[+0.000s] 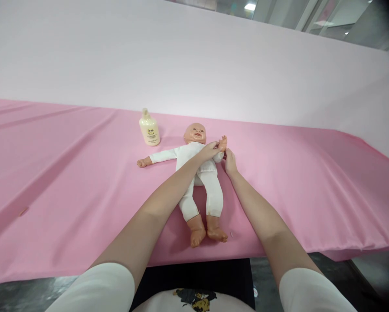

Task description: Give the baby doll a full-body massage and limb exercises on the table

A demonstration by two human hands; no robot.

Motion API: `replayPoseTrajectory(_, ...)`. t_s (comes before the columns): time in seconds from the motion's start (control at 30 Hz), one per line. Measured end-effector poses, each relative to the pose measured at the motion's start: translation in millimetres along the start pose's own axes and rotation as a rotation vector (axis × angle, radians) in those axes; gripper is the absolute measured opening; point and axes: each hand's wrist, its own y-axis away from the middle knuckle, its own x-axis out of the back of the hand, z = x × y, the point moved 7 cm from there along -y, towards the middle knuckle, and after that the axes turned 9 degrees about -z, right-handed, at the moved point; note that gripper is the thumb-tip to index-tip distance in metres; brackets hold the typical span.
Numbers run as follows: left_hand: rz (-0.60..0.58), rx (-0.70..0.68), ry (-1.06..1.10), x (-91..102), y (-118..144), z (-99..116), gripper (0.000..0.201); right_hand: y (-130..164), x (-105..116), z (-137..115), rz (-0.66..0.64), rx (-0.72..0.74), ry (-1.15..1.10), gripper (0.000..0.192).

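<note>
My left hand (210,150) pinches the raised arm of the doll (199,173), which lies on its back on the pink table (67,173) near the bottle (149,128), while my right hand (230,162) rests half-curled beside it, so I should grip gently near the wrist.

A table draped in pink cloth (83,173) carries 1 doll (199,182) on its back and 1 cream bottle (149,128) upright.
</note>
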Motion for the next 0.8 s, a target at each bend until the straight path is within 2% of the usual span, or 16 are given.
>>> replayPoseTrajectory(0.37,0.008,0.03,-0.026,-0.6,4.0,4.9,0.031,-1.6,-1.7,2.7,-0.031,0.01,-0.079,0.04)
replayPoseTrajectory(0.8,0.009,0.013,0.008,-1.0,2.3,2.8,0.032,-1.1,-3.0,0.7,-0.052,0.026,-0.039,0.046)
